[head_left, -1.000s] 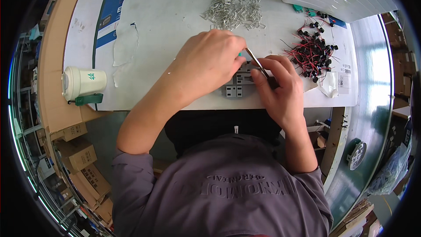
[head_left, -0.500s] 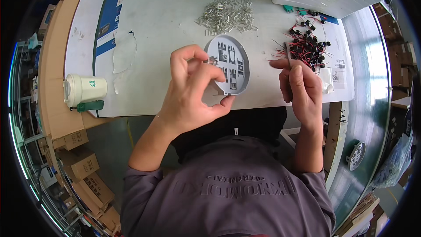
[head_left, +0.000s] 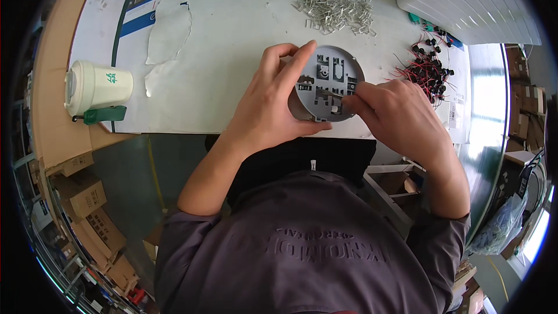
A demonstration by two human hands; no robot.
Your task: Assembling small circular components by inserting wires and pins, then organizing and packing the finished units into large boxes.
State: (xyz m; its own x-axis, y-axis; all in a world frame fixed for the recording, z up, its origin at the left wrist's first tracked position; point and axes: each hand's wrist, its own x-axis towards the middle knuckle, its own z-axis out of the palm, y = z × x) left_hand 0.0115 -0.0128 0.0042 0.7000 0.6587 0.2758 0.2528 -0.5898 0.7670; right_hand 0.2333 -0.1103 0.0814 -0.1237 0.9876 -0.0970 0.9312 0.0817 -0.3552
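My left hand (head_left: pixel 270 96) grips a round grey plastic housing (head_left: pixel 332 84) by its left rim, thumb at the bottom edge and fingers along the upper left. Raised ribs and dark slots cover the inner face of the housing, which tilts toward me above the table's front edge. My right hand (head_left: pixel 401 110) is closed at the housing's right side, its fingertips over the inner face. Between those fingertips is a thin metal tool (head_left: pixel 332 93), mostly hidden, with its tip among the slots.
Small bent metal clips (head_left: pixel 337 9) lie heaped beyond the housing on the white table (head_left: pixel 232 29). To the right is a tangle of black parts with red wires (head_left: pixel 427 70), near a white ribbed bin (head_left: pixel 465 3). A cream lidded cup (head_left: pixel 104 90) stands at the left.
My right hand has come left with the thin tool, from beside the wired parts to the housing's face. My left hand has spread around the rim. The view has shifted.
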